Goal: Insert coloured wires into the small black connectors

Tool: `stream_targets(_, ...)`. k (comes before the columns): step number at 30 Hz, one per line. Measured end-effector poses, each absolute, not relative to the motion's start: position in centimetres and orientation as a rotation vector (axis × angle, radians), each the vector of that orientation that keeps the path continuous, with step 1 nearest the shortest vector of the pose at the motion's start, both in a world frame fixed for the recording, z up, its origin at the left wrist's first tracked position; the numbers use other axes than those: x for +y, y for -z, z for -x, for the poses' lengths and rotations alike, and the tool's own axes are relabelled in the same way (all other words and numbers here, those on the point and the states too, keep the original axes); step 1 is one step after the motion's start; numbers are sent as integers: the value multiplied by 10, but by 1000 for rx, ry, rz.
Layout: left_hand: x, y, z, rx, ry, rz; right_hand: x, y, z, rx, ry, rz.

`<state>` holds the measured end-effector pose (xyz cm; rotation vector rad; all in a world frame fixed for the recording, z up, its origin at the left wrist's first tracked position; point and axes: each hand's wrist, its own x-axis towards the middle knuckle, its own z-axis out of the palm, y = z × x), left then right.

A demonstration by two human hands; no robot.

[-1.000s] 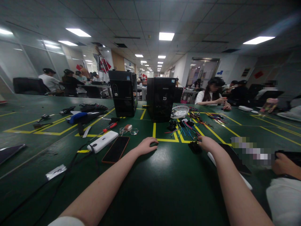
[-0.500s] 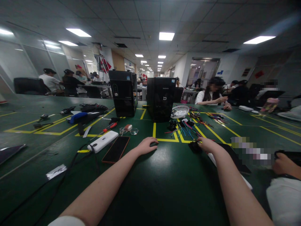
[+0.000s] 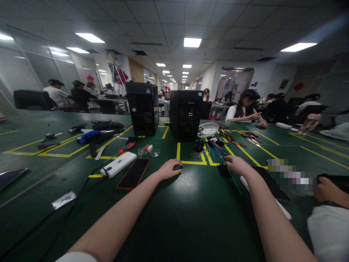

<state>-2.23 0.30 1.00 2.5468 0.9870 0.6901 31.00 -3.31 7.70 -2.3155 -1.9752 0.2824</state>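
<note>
Lying slantwise on the green table (image 3: 191, 218), a thin green wire (image 3: 233, 179) runs its long axis from the right hand (image 3: 237, 164) down toward the near right. Slender, single strand. The right hand's fingers are curled over its far end, beside a small black connector (image 3: 223, 170); the grip itself cannot be told. Left hand (image 3: 169, 169) rests palm-down, fingers loosely bent, holding nothing. Yellow tape lines (image 3: 191, 162) mark the table; an office room with ceiling lights.
</note>
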Motion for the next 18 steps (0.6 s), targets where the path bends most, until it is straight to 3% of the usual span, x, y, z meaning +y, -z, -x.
stream_targets(6,1,-13,22,992,-685,-2541,-27,-66,-314,-2069,-192,2322)
stream_targets(18,3,-10,23,980,-696,-2554,-32,-72,-303,-2027,-452,2377)
